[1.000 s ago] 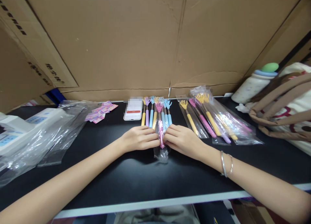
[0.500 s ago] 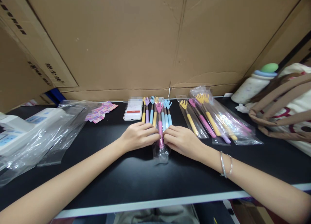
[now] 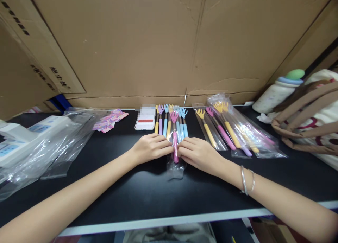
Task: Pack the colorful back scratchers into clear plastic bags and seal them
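A pink back scratcher [image 3: 174,135] with a hand-shaped head lies in a clear plastic sleeve [image 3: 176,167] on the black table [image 3: 148,190]. My left hand [image 3: 151,148] and my right hand [image 3: 198,152] pinch the sleeve from either side, fingertips pressed against the pink handle. Just behind them lies a row of unwrapped scratchers [image 3: 169,121] in yellow, purple and blue.
Bagged scratchers [image 3: 229,130] are piled at the right. A phone [image 3: 144,121] and pink cards [image 3: 109,119] lie at the back. Clear bags [image 3: 52,144] and white boxes [image 3: 16,141] sit at left. A bottle [image 3: 277,91] and a tote bag [image 3: 311,120] stand at right. Cardboard [image 3: 158,42] walls the back.
The pink scratcher has slid a little deeper into the sleeve. Both hands stay pinched on it in nearly the same place.
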### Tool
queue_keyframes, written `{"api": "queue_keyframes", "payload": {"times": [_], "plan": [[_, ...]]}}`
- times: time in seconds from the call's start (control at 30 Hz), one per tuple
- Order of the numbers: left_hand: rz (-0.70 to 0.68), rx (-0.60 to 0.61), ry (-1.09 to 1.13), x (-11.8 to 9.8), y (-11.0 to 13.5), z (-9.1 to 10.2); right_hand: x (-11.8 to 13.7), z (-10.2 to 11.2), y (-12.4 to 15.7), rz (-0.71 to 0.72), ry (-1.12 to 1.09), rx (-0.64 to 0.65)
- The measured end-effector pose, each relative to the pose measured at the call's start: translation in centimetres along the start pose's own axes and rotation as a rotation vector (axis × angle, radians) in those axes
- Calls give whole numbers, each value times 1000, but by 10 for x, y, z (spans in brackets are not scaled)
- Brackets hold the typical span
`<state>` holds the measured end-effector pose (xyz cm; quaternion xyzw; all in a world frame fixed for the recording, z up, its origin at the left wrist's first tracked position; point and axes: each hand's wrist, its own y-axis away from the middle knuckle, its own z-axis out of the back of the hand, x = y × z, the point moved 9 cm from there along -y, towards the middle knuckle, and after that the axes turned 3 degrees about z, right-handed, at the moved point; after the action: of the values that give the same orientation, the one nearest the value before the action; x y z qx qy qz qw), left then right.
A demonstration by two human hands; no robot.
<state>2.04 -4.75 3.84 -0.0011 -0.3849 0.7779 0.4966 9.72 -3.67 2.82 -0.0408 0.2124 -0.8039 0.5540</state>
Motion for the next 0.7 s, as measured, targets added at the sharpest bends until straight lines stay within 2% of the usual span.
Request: {"api": "queue_keyframes", "payload": {"times": [0.43,0.57,0.7], "plan": [[-35,-40,-81,-6,-5,6,3,2,-1,31,58,-24],[4,-88,-90,0,-10,13,1,16,-3,37,71,-99],[70,-174,-66,15,-23,31,-5,49,-6,20,18,-270]]}}
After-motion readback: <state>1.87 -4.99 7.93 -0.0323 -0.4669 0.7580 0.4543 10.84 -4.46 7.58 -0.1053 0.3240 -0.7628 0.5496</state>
